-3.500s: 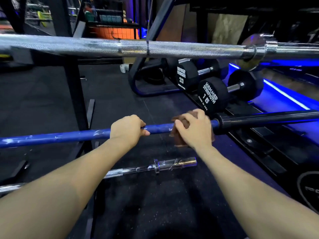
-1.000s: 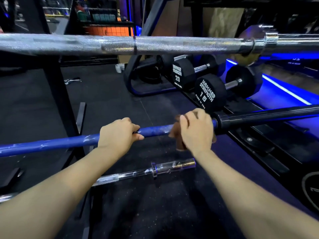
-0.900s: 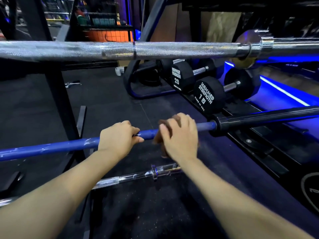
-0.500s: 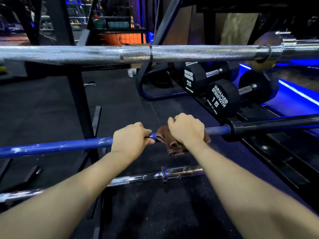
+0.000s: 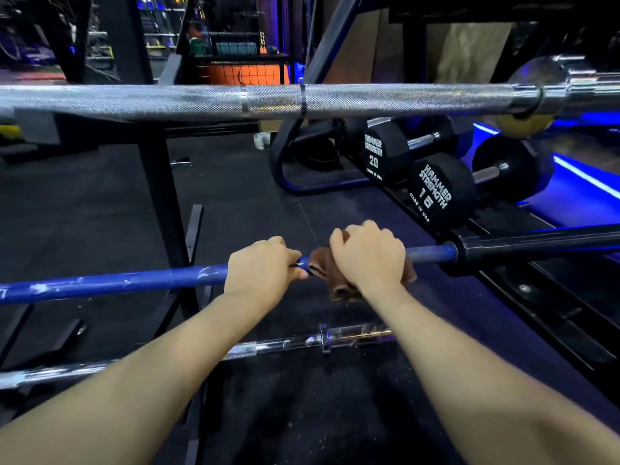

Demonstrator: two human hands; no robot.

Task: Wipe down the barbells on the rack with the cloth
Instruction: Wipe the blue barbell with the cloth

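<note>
Speckled rubber floor [image 5: 302,414] beneath scuffed blue barbell [image 5: 134,282], left hand [image 5: 260,268] gripping it, right hand [image 5: 369,256] clutching crumpled brown cloth [image 5: 322,263]

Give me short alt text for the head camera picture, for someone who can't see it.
A person's right hand wraps a brown cloth around a blue barbell on a rack, while the left hand grips the bar beside it. A silver barbell crosses above, a thinner bar lies lower, and black dumbbells sit behind.

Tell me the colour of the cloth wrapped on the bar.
Brown; the cloth shows in the head view, under the right hand.
</note>
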